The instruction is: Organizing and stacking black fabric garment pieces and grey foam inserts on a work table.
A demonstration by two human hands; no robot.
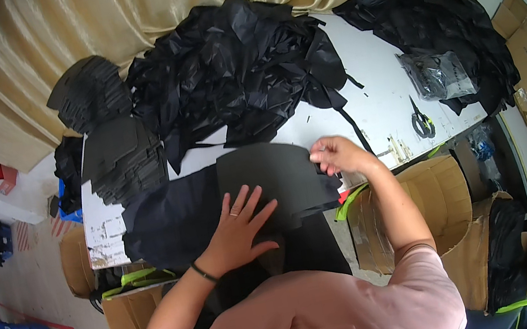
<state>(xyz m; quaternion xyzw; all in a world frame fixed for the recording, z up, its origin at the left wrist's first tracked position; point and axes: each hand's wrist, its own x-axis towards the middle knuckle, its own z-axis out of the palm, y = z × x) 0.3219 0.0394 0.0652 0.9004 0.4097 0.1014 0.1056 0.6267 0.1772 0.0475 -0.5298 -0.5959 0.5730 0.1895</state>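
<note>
Blk panel (268, 171) lay at table (377, 109) front edge.
L hand (239, 228) was spread open, hiding panel's near-L corner; long axis ran approx L–R, curved edge pointing away; near edge hard to make out; R hand (340, 154) had fingers bunched at far-R corner, can't tell if gripping.

The left forearm (183, 290) is slanting up and inward from the lower left, and the left hand (240, 230) is lying flat, palm down, with its fingers fanning apart upward and toward the upper right and its thumb sticking out to the right. The right forearm (397, 204) is angling up from the lower right, its wrist (366, 164) bending leftward, while the right hand (338, 154) is reaching farther forward than the left one, curling its fingers and pinching their tips toward the thumb.
</note>
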